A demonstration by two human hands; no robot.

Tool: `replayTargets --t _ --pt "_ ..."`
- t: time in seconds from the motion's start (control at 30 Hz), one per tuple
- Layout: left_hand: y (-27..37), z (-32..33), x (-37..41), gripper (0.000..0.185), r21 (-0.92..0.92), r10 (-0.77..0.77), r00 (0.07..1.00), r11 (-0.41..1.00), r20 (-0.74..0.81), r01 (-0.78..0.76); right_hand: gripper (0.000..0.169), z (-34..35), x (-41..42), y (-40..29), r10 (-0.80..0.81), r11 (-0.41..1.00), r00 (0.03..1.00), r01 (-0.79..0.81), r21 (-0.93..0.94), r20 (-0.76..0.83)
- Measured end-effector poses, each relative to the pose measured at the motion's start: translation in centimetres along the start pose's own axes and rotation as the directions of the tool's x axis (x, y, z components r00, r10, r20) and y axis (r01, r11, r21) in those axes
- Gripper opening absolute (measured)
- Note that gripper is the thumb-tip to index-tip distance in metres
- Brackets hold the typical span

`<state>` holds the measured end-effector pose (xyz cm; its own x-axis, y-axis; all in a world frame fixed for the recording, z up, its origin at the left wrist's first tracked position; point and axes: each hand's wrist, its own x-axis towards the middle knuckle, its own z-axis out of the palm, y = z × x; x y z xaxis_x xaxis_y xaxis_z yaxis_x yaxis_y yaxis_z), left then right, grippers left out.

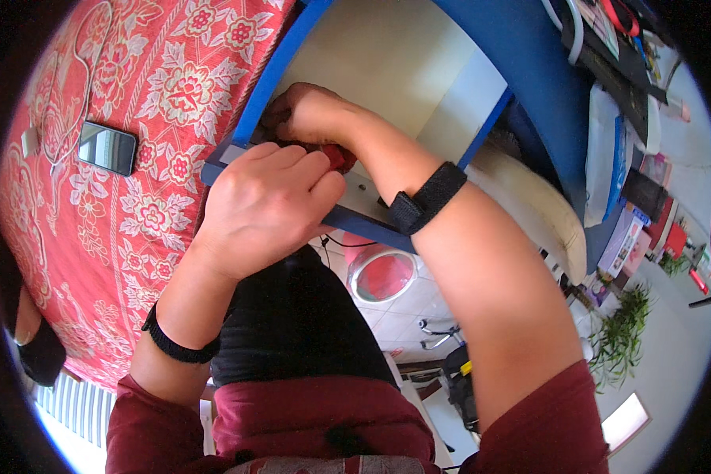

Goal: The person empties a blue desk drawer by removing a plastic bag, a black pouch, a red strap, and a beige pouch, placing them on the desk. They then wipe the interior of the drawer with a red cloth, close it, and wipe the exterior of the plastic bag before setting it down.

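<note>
Before me is a blue-edged drawer or compartment with a pale interior. My left hand lies over its near left corner, back of the hand up and fingers curled; what is under them is hidden. My right hand reaches inside by the left wall, wrist bent, its fingers partly in shadow. Between the two hands a piece of dark red material shows; which hand holds it, I cannot tell. Each forearm wears a black strap.
To the left, a red floral cloth bears a smartphone and a white cable. A pink and white round object stands on the tiled floor. Right are a cream cushion-like thing, a plant and assorted items. Someone's dark-covered foot shows at far left.
</note>
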<state>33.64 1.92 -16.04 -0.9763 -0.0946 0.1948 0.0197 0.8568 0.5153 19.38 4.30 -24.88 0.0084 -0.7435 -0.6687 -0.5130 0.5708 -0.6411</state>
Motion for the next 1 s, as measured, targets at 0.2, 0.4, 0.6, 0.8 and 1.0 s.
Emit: replayTargets --t 0.2,0.4,0.6,0.8,1.0 --pt "0.2 -0.4 0.1 0.032 0.022 0.015 0.999 1.0 0.031 -0.015 0.031 -1.8 -3.4 4.8 0.144 0.971 0.957 -0.087 -0.223 0.253" --pt "0.1 -0.5 -0.2 0.033 0.001 -0.001 0.999 1.0 0.047 0.001 0.021 -1.7 -6.8 4.6 0.439 0.721 0.85 -0.14 -0.678 0.291" --pt "-0.2 -0.2 -0.4 0.023 -0.008 -0.002 1.0 1.0 0.018 0.002 0.023 1.7 -2.3 5.2 0.615 0.39 0.722 0.071 -0.918 0.317" --pt "-0.4 0.5 -0.8 0.038 -0.055 -0.017 1.0 0.998 0.004 0.017 0.023 -0.3 -1.9 6.3 0.628 0.587 0.579 0.086 -0.805 0.519" --pt "-0.5 0.5 -1.0 0.037 -0.035 -0.046 0.999 0.998 0.013 0.047 0.022 -3.6 -5.6 3.1 0.546 0.701 0.701 -0.083 -0.708 0.459"
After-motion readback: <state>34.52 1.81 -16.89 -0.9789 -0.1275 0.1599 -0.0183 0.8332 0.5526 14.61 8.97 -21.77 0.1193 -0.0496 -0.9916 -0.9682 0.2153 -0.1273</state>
